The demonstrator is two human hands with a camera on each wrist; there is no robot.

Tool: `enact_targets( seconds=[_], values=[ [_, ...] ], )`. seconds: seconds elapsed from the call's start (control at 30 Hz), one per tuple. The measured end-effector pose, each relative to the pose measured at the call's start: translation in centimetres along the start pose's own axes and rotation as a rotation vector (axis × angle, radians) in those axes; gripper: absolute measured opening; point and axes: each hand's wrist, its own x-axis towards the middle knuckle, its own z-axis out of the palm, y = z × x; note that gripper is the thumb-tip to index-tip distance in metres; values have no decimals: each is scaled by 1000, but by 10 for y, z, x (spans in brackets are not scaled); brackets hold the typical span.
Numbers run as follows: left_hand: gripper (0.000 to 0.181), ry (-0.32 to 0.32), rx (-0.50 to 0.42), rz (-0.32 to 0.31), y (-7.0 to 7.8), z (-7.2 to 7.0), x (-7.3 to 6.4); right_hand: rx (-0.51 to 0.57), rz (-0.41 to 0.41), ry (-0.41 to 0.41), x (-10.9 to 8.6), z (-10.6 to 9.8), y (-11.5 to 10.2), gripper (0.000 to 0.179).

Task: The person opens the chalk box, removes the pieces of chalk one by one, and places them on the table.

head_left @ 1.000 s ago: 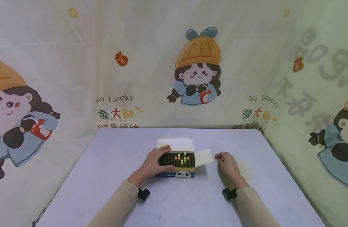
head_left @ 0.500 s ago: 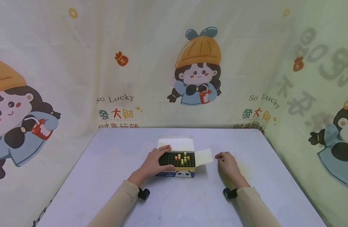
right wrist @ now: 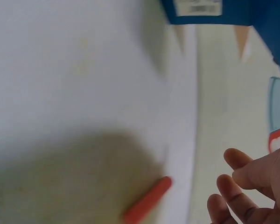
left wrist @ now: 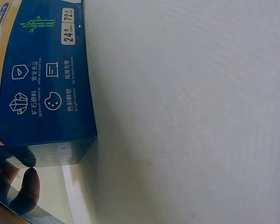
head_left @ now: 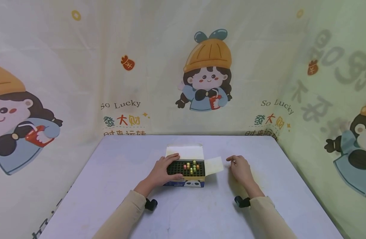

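A chalk box point(head_left: 200, 178) stands with its lid up, its black rack of holes point(head_left: 178, 164) showing several coloured chalk sticks point(head_left: 191, 171) upright on the right side. My left hand point(head_left: 159, 172) grips the box's left end, fingers toward the back and thumb along the front edge. Its fingertip point(left wrist: 27, 191) shows beside the box's end in the left wrist view. To the right of the box, my right hand point(head_left: 241, 170) hovers over the table with loosely bent fingers and nothing between them. A red chalk stick point(right wrist: 147, 200) lies on the table, apart from these fingers.
A white side flap point(head_left: 214, 165) juts from the box's right end toward the right hand. Behind it the white lid point(head_left: 184, 152) leans back. The white table point(head_left: 126, 149) ends at a printed cloth backdrop point(head_left: 159, 83).
My right hand has risen slightly from the table and its fingers have loosened. The left hand and the chalk box have stayed in place.
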Motion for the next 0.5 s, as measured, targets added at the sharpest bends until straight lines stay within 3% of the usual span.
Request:
enact_targets(
  seconds=[0.23,0.5],
  values=[
    [86,-1,3,-11,0,0,0,55,-123,101,0,-19,-23,30],
    [86,4,5,-3,-2,2,1,138,-151,68,-6,-34,-60,27]
  ],
)
